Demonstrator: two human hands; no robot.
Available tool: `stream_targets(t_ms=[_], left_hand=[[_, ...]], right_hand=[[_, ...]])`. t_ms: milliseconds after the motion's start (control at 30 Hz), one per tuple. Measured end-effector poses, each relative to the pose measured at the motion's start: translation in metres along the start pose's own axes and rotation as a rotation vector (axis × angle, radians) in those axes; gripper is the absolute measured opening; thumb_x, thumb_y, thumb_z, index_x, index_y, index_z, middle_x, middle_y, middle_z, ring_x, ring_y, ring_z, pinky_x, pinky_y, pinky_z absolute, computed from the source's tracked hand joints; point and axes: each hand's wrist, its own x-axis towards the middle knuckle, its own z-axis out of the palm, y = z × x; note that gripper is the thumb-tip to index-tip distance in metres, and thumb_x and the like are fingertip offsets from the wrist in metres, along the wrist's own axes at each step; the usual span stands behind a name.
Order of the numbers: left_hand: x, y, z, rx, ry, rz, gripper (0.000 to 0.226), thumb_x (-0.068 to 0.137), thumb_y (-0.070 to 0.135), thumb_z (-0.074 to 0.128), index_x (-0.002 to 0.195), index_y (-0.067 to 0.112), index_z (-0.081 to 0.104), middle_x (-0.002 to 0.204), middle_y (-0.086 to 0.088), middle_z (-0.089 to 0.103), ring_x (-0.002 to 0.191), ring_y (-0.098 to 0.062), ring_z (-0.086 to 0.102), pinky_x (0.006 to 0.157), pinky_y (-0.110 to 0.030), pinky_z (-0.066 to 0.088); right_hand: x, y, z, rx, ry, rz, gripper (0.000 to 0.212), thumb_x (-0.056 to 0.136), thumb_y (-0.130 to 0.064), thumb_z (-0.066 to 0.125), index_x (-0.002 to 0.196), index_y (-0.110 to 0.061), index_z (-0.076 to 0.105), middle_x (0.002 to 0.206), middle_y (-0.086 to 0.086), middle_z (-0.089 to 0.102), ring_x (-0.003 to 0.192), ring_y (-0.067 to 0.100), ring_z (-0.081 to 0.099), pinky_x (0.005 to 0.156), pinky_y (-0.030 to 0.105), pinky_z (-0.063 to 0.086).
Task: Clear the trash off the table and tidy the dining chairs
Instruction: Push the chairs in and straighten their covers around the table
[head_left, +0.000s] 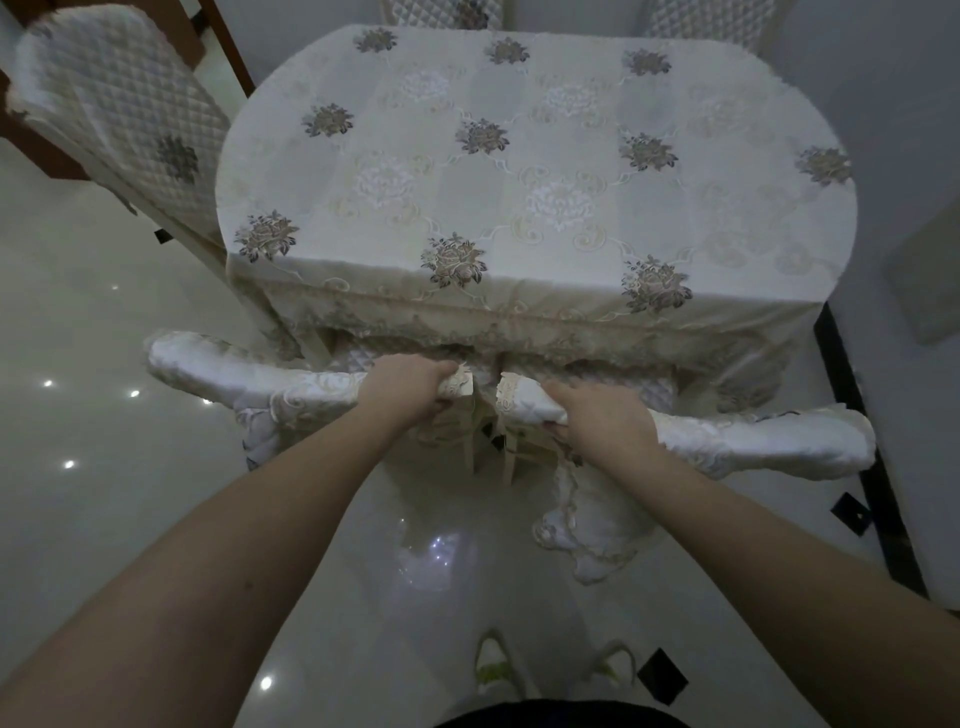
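A dining table (530, 171) under a cream flowered tablecloth fills the upper middle of the head view; nothing lies on its top. Two dining chairs with white embroidered covers stand side by side at its near edge, their seats tucked under the cloth's lace hem. My left hand (405, 389) grips the top rail of the left chair (234, 371) at its right end. My right hand (597, 415) grips the top rail of the right chair (753, 441) at its left end. Both pairs of fingers curl over the padded rails.
A quilted chair (119, 119) stands at the table's left side, angled outward. Two more chair backs (441, 13) show at the far edge. A grey wall (909, 156) runs close along the right. Glossy white floor tiles (104, 364) lie to the left and behind.
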Motion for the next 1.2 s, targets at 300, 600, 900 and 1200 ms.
stream_targets(t_ms=[300,600,900,1200], left_hand=[[0.002,0.0,-0.002,0.069,0.007,0.023,0.055,0.086,0.056,0.055,0.135,0.034,0.043,0.101,-0.003,0.069,0.091,-0.026,0.065,0.065,-0.032,0.047],[0.001,0.0,0.0,0.07,-0.002,0.034,0.053,0.086,0.056,0.055,0.131,0.031,0.041,0.097,0.0,0.068,0.085,-0.025,0.065,0.059,-0.032,0.045],[-0.003,0.0,0.002,0.048,0.03,0.055,0.057,0.082,0.057,0.057,0.127,0.027,0.044,0.104,0.001,0.067,0.092,-0.024,0.064,0.065,-0.033,0.047],[-0.015,0.002,-0.008,-0.042,-0.129,0.029,0.065,0.082,0.057,0.057,0.138,0.03,0.038,0.122,0.002,0.062,0.105,-0.023,0.061,0.077,-0.037,0.05]], right_hand=[[-0.001,-0.001,-0.002,-0.021,-0.011,0.012,0.052,0.092,-0.047,0.051,0.14,-0.032,0.037,0.113,-0.001,0.066,0.099,0.023,0.063,0.066,0.031,0.038],[-0.003,-0.003,-0.006,-0.026,0.008,0.019,0.054,0.091,-0.051,0.051,0.141,-0.034,0.039,0.111,-0.002,0.066,0.097,0.023,0.064,0.067,0.032,0.039],[-0.005,-0.004,-0.009,-0.046,-0.007,0.013,0.042,0.094,-0.052,0.042,0.13,-0.031,0.043,0.1,0.001,0.062,0.086,0.025,0.063,0.06,0.032,0.037],[-0.008,0.0,-0.011,0.033,-0.05,0.018,0.061,0.09,-0.053,0.05,0.142,-0.025,0.034,0.13,0.004,0.055,0.116,0.027,0.053,0.092,0.041,0.039]])
